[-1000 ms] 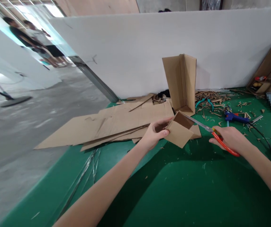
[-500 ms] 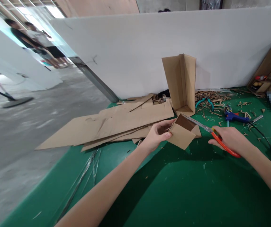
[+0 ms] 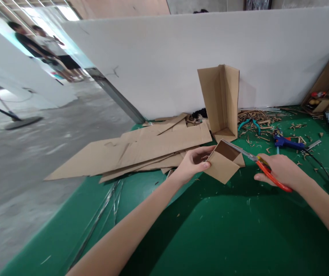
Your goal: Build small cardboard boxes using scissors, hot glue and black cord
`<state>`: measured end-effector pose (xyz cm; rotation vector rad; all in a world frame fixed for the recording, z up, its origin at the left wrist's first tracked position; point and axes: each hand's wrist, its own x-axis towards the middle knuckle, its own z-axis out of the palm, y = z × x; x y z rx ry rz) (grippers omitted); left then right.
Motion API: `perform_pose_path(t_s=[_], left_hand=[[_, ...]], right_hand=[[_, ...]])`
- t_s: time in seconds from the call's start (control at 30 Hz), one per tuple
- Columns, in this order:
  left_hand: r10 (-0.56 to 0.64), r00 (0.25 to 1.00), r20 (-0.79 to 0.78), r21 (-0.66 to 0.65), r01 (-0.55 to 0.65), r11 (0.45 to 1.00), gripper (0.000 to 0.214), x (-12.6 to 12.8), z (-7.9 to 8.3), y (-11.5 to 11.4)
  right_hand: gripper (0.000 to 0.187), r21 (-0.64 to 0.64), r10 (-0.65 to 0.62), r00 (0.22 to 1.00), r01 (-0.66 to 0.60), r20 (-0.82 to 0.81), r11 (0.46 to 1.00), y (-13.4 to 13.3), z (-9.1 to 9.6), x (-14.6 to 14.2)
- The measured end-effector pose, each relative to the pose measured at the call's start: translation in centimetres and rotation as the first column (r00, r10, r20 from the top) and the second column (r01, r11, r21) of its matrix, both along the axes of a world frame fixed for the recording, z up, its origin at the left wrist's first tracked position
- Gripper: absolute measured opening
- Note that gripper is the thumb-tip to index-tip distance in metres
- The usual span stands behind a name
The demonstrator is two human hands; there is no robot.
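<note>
A small open cardboard box is tilted above the green table, gripped at its left edge by my left hand. My right hand is closed around the red and yellow handles of a pair of scissors. The blades point left and lie along the box's upper rim; whether they are cutting into it I cannot tell. Just behind the box stands a tall folded cardboard piece, upright with its front open.
Flat cardboard sheets are stacked to the left. Behind on the right lie cardboard scraps, teal-handled pliers and a blue glue gun with a cord. A white panel borders the green table. Two people stand far left.
Almost nothing differs. The whole view has shifted slightly, while both hands, the box and the scissors keep the same positions relative to one another.
</note>
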<state>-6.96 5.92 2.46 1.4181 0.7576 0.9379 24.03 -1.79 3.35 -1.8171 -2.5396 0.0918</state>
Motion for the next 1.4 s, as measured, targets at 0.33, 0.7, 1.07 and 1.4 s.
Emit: perform_pose_path(t_s=[0.33, 0.7, 1.07, 1.4], left_hand=[[-0.019, 0.999, -0.032, 0.022, 0.02, 1.0, 0.071, 0.0, -0.1, 0.0], [-0.091, 0.995, -0.029, 0.113, 0.093, 0.989, 0.073, 0.0, -0.4, 0.2], [0.173, 0.886, -0.431, 0.701, 0.208, 0.683, 0.095, -0.1, 1.2, -1.5], [0.222, 0.896, -0.384, 0.789, 0.194, 0.582, 0.081, 0.1, 1.5, -1.4]], right_hand=[[0.046, 0.031, -0.031, 1.0, 0.031, 0.0, 0.999, 0.0, -0.1, -0.6], [0.049, 0.154, -0.076, 0.996, 0.081, -0.04, 0.985, 0.4, -1.1, -0.2], [0.046, 0.293, -0.12, 0.968, 0.184, -0.222, 0.938, 1.3, -2.1, 1.7], [0.045, 0.305, -0.089, 0.961, 0.17, -0.262, 0.937, 1.1, -2.3, 1.6]])
